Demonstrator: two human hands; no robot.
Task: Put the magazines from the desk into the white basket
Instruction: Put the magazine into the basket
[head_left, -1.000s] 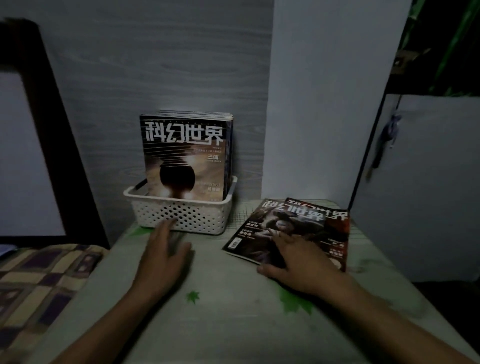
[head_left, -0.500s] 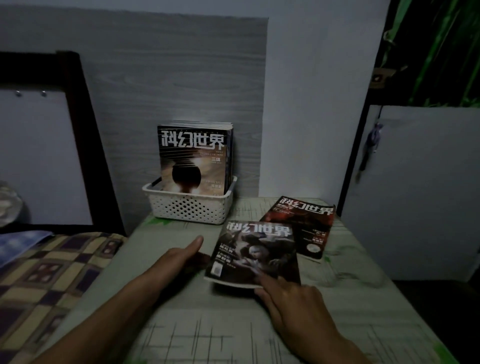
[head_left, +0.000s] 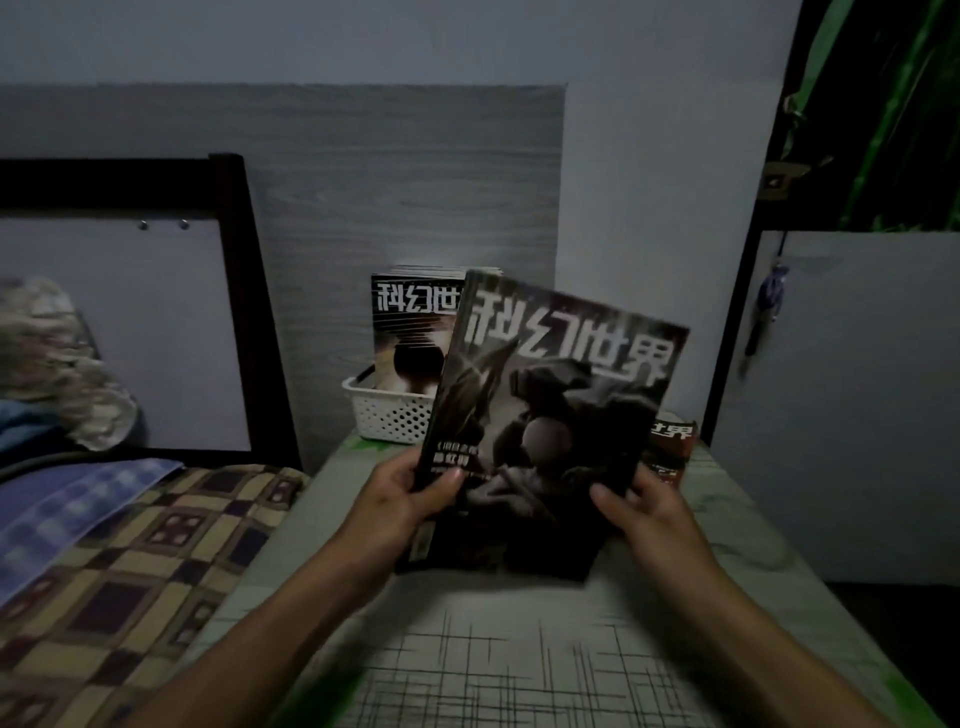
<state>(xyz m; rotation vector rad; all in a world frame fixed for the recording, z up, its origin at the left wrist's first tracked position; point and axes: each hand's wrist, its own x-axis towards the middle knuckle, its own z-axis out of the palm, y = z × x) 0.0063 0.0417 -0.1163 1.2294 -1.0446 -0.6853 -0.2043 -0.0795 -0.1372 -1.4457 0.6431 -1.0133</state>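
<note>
Lifted off the table (head_left: 519, 665) since half a second ago, the dark-covered magazine (head_left: 550, 421) now tilts up before the white basket (head_left: 387, 418). Left hand (head_left: 402, 501) and right hand (head_left: 644, 512) have fingers clamped on its lower edges. What seems a red-covered magazine (head_left: 672, 441) lies behind, mostly hidden.

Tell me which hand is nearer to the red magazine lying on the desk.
Right. The right hand sits just beside the red magazine; the left hand is across the held magazine, farther away.

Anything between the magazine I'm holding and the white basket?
Nothing visible. The held magazine is raised in front of the basket; only magazines already standing inside fill its back part.
</note>
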